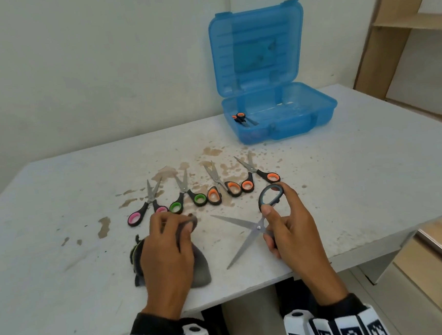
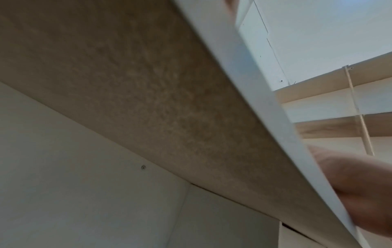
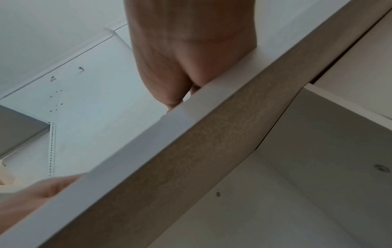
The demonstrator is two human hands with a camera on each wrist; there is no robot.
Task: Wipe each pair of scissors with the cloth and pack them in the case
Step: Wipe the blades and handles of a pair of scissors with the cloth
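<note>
In the head view my right hand grips the grey-handled scissors by both handle loops just above the table, with the blades spread wide and pointing left. My left hand holds a bunched grey cloth on the table, a short gap left of the blade tips. Behind my hands lie the pink-handled scissors, the green-handled scissors and two orange-handled pairs. The open blue case stands at the back and holds one orange-handled pair. Both wrist views show only the table's edge and underside.
The white table carries brown stains around the row of scissors. Its front edge runs under my wrists, and its right end is close beside my right hand. Wooden shelving stands at the far right. The wall rises just behind the case.
</note>
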